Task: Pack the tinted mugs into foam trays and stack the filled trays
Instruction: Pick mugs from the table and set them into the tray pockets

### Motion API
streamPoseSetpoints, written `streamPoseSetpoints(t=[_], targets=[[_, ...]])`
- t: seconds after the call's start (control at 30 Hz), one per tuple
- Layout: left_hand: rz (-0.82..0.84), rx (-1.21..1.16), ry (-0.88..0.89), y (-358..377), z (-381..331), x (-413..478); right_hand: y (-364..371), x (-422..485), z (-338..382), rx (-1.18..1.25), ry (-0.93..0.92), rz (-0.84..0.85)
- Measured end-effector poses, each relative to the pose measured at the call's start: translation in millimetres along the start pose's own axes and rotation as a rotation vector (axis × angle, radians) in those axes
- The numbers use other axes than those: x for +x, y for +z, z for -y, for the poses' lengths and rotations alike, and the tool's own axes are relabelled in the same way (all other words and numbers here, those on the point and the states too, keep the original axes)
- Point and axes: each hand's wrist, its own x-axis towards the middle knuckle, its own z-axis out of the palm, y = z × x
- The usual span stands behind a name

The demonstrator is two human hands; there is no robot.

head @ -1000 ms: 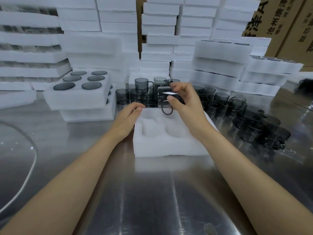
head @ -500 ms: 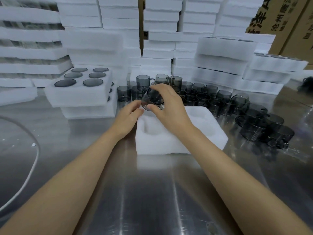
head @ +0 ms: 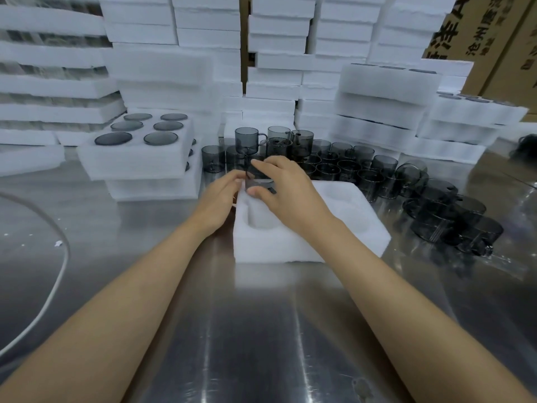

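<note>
A white foam tray (head: 290, 242) with round pockets lies on the steel table in front of me. My right hand (head: 287, 187) grips a smoky grey mug (head: 257, 181) upside down, low over the tray's far left pocket. My left hand (head: 220, 199) rests against the tray's left far corner, its fingertips touching the mug's side. Several loose tinted mugs (head: 343, 164) stand and lie behind and to the right of the tray.
A filled foam tray (head: 136, 158) showing mug bottoms tops a short stack at the left. Tall stacks of foam trays (head: 276, 53) line the back, with cardboard boxes (head: 494, 39) at the far right. A white cable (head: 58, 271) curves over the table's left side.
My right hand carried the mug from above the tray's middle leftward and down to the far left pocket, turning it over. My left hand shifted slightly up to meet it.
</note>
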Motion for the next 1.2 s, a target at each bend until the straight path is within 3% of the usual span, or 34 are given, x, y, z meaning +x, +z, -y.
streamPoseSetpoints(t=[0.1,0.23,0.33,0.4,0.53,0.67,0.73,0.8,0.9,1.2], targets=[[-0.014,-0.014,-0.033,1,-2,-2,1,2,-1,0.004,0.051,0.093],[-0.011,0.013,-0.010,0,-5,-4,0,1,-5,-0.220,0.049,0.316],[-0.014,0.020,0.043,0,0,-1,-3,-1,-11,-0.183,0.107,0.496],[-0.005,0.024,0.068,0,4,1,-2,-3,-11,-0.177,0.124,0.529],[-0.006,0.027,0.069,1,5,3,-4,-7,-10,-0.099,0.136,0.370],[-0.019,0.022,0.041,2,3,2,-27,-8,-30,-0.034,0.221,-0.140],[-0.024,0.011,0.031,2,2,1,-43,-12,-58,-0.069,0.331,-0.287],[-0.026,0.006,0.029,2,1,1,-59,-20,-92,-0.064,0.492,-0.315],[-0.021,0.012,0.022,2,2,2,-68,-37,-131,-0.020,0.650,-0.215],[-0.030,0.024,0.006,2,2,3,-54,-40,-136,0.069,0.607,-0.095]])
